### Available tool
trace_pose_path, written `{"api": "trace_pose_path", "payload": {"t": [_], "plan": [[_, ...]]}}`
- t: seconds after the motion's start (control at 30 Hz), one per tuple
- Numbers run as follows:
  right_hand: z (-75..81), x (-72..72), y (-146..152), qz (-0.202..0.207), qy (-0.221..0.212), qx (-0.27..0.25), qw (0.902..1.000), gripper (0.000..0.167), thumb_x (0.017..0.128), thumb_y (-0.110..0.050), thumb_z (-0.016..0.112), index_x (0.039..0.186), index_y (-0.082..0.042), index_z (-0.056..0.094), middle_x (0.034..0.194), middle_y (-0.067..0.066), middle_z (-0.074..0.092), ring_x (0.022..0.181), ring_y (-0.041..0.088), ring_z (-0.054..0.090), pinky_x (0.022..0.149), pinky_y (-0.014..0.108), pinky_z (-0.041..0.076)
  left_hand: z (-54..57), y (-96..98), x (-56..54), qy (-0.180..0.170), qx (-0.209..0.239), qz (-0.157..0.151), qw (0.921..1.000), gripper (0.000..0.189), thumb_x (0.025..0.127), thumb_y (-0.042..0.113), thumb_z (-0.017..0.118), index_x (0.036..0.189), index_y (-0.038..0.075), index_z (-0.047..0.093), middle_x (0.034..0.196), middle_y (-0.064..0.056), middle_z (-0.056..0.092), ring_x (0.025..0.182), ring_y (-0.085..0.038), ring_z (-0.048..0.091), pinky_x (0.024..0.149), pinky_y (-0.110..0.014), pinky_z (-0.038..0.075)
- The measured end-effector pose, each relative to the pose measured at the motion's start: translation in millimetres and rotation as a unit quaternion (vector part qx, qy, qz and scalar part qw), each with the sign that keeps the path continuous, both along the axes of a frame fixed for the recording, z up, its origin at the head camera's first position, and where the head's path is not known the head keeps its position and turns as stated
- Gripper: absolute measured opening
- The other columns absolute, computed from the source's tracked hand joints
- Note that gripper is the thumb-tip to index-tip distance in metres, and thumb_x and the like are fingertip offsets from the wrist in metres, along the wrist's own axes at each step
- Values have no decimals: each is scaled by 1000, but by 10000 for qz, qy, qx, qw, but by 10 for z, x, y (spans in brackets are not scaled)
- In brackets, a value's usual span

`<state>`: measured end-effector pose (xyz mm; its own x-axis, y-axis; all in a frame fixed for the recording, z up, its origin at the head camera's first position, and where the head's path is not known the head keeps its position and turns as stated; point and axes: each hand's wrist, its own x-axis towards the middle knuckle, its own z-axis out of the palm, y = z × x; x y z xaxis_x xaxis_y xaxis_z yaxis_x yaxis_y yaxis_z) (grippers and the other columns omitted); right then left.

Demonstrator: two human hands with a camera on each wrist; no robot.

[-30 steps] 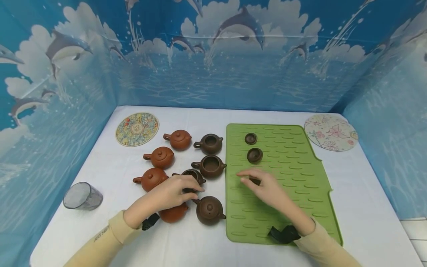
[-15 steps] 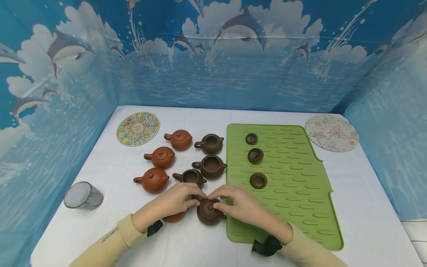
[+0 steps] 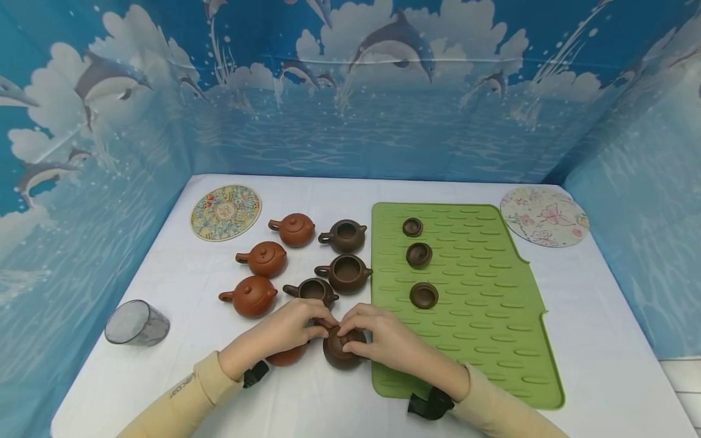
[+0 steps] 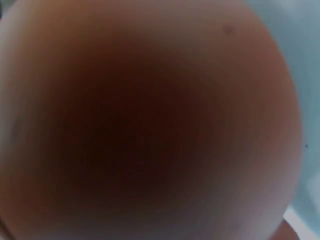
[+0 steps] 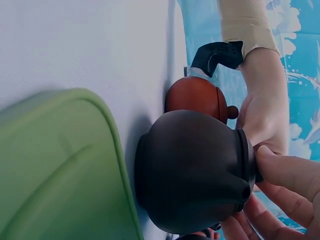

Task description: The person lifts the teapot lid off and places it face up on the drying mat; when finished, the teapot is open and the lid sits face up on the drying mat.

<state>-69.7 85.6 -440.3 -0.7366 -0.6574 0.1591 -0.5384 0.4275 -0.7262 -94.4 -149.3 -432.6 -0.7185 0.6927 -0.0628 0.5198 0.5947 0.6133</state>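
Observation:
A dark brown teapot [image 3: 335,360] stands on the white table just left of the green mat. Thumb and fingers of my right hand [image 3: 386,340] pinch the knob of its lid [image 5: 246,150], which sits on the pot in the right wrist view. My left hand [image 3: 287,328] holds the same pot at its handle, which the fingers mostly hide. Under the left wrist is a reddish-brown teapot [image 3: 287,356], partly covered. A blurred reddish-brown round surface [image 4: 150,125] fills most of the left wrist view.
Lidless dark teapots [image 3: 345,274] stand behind the hands, beside several lidded reddish ones [image 3: 265,258]. Three dark lids [image 3: 424,295] lie in a column on the green mat [image 3: 493,377]. A glass [image 3: 137,322] is at left. Round patterned mats [image 3: 226,213] lie in both back corners.
The right hand has left a dark lid on the mat and moved left to the front dark teapot's lid. My left hand has shifted slightly forward onto that pot's handle.

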Motion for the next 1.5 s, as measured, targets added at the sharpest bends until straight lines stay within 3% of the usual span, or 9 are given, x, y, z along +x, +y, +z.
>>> {"api": "trace_pose_path", "payload": {"t": [0.2, 0.5, 0.67, 0.9, 0.97, 1.03, 1.2, 1.43, 1.5], "plan": [[8, -1, -7, 81, 317, 37, 9995, 16, 84, -19, 78, 100, -16, 75, 107, -5, 68, 102, 10, 64, 89, 27, 54, -21, 5, -2, -55, 30, -17, 10000, 15, 86, 13, 75, 101, 15, 76, 96, 4, 70, 91, -7, 66, 82, -25, 56], [-6, 5, 20, 125, 203, -199, 9995, 15, 85, -17, 77, 99, -13, 76, 106, -3, 70, 100, 10, 66, 84, 23, 56, -25, 11, -1, -116, 70, -51, 9999, 15, 85, 14, 76, 100, 15, 77, 95, 5, 70, 91, -6, 65, 82, -23, 55], [-26, -16, 105, -54, -551, -715, 9959, 15, 86, -21, 77, 100, -15, 77, 106, -3, 71, 101, 9, 66, 85, 26, 56, -20, 11, 0, -151, 34, -51, 9999, 15, 86, 14, 75, 100, 15, 77, 95, 5, 70, 91, -6, 65, 82, -22, 55], [-23, -115, 344, -604, -1957, -1708, 9638, 20, 86, -19, 76, 103, -7, 75, 113, 10, 71, 104, 5, 65, 86, 28, 58, -38, 5, 0, -109, 77, -71, 9999, 16, 85, 14, 76, 101, 14, 77, 95, 6, 71, 93, -7, 66, 84, -23, 55], [-3, -154, 432, -807, -2316, -1892, 9508, 22, 87, -16, 75, 106, -4, 74, 114, 8, 72, 104, 5, 66, 86, 27, 57, -44, 0, 3, -120, 96, -59, 9999, 16, 86, 14, 75, 101, 15, 77, 96, 6, 71, 94, -7, 66, 84, -23, 55], [31, -195, 534, -1001, -2874, -2185, 9272, 19, 90, -13, 71, 107, -6, 73, 115, 3, 72, 104, 6, 66, 89, 26, 56, -47, -5, 4, -127, 119, -48, 9998, 16, 86, 14, 75, 102, 15, 77, 97, 6, 71, 94, -7, 66, 85, -24, 55], [120, -333, 817, -1269, -3977, -3285, 8472, 17, 98, -7, 59, 103, -18, 71, 107, -7, 71, 97, 6, 67, 89, 22, 55, -41, -12, 9, -113, 156, -27, 9998, 16, 86, 14, 75, 102, 16, 77, 97, 6, 71, 95, -8, 66, 86, -24, 55], [121, -615, 1187, -865, -4418, -4726, 7576, 27, 106, -5, 37, 117, -9, 62, 117, 5, 65, 107, 16, 67, 96, 26, 53, -29, -16, 3, -115, 148, 18, 9998, 16, 86, 14, 75, 102, 16, 77, 97, 7, 71, 95, -8, 66, 86, -25, 55], [122, -709, 1284, -873, -4520, -5098, 7267, 28, 107, -8, 35, 122, -6, 59, 119, 10, 65, 109, 20, 67, 99, 28, 51, -27, -14, 1, -107, 156, 23, 9998, 16, 86, 14, 75, 102, 15, 77, 96, 6, 71, 95, -8, 66, 86, -25, 55]]}}
